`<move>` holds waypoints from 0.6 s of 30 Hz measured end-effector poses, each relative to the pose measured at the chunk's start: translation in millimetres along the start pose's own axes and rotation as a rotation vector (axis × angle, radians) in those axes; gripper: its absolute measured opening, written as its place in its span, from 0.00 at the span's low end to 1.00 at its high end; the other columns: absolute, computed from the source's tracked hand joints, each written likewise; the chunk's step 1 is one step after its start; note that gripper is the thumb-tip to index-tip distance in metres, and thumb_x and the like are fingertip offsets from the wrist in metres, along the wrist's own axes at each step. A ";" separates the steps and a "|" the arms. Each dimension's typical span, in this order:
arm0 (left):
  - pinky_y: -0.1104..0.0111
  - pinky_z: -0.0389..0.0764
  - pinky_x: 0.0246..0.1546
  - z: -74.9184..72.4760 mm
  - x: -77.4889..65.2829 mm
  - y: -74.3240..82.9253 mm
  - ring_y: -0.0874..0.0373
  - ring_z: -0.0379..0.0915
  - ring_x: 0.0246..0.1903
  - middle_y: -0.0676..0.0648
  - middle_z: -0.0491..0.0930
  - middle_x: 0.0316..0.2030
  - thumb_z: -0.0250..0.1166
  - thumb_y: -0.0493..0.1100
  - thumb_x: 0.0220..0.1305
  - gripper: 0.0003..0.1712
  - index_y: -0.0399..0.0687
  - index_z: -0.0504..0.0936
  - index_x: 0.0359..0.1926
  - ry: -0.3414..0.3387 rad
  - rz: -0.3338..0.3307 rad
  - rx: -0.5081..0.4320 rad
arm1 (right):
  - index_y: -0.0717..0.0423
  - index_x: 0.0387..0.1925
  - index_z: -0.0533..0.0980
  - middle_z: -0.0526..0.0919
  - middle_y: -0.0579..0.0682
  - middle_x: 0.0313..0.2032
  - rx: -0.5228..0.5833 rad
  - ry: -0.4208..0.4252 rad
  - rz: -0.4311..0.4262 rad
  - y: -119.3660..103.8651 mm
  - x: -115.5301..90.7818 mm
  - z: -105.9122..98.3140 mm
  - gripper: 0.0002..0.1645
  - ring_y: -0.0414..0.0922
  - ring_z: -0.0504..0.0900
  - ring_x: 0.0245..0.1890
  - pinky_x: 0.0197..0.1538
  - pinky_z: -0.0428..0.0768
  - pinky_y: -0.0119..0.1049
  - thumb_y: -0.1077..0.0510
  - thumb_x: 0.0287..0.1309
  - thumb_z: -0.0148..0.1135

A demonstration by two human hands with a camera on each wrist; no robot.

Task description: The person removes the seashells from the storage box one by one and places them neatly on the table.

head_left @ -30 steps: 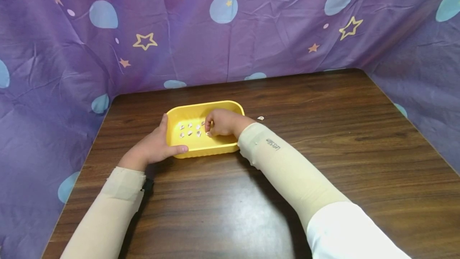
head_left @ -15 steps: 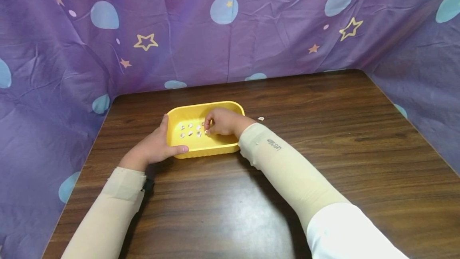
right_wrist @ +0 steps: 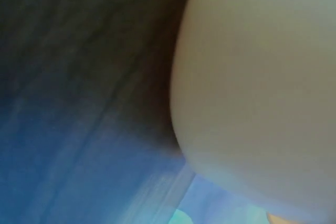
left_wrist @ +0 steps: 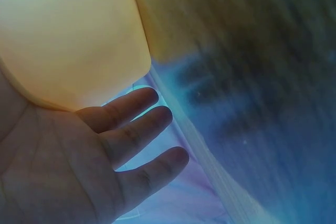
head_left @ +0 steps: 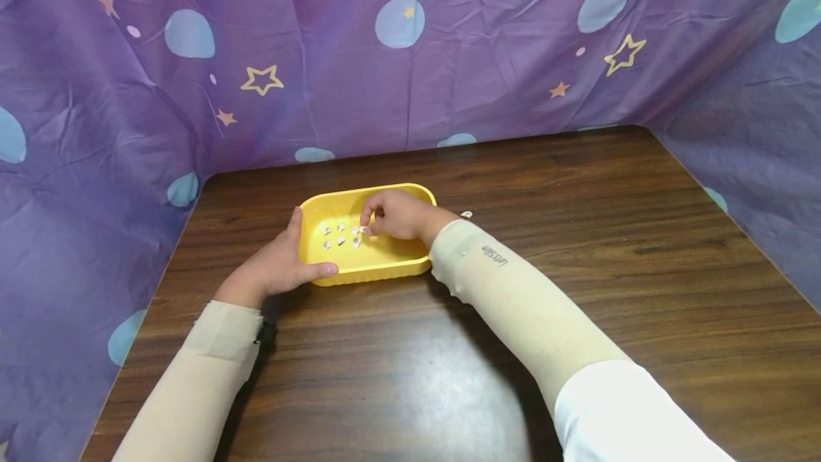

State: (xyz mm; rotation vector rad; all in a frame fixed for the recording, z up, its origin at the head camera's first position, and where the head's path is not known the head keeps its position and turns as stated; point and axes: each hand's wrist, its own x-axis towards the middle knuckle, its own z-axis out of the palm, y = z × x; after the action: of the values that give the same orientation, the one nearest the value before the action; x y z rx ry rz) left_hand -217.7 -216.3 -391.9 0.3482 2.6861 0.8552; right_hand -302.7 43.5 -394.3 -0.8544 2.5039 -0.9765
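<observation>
A yellow rectangular tray with rounded corners stands on the table. My left hand holds its left end, thumb laid over the front rim and a fingertip up at the back left corner. Three fingers of that hand stretch out beneath the tray's edge in the left wrist view. My right hand reaches over the right side into the tray, thumb and forefinger pinching a small white shell-like piece. Several similar pieces lie in two short rows on the tray floor, left of the right hand.
Another small white piece lies on the dark wooden table, just right of the tray. A purple cloth with stars and blue spots hangs behind the table and along both sides.
My right hand has shifted slightly back and left inside the tray, bringing the pinched white piece toward the back row. The left hand keeps its hold on the tray.
</observation>
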 end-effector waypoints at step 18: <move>0.40 0.62 0.73 0.6 -0.8 1.9 0.32 0.60 0.73 0.22 0.47 0.79 0.73 0.67 0.60 0.80 0.32 0.22 0.81 -0.009 -0.030 0.004 | 0.52 0.43 0.87 0.73 0.45 0.24 0.161 0.125 -0.035 -4.3 -16.4 -29.6 0.05 0.41 0.71 0.28 0.40 0.73 0.35 0.57 0.68 0.72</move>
State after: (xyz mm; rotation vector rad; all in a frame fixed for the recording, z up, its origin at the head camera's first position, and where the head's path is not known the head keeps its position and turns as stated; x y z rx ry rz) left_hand -216.5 -214.8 -391.1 0.3112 2.6786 0.8375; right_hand -302.6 66.2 -369.0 -0.8132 2.4772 -1.2610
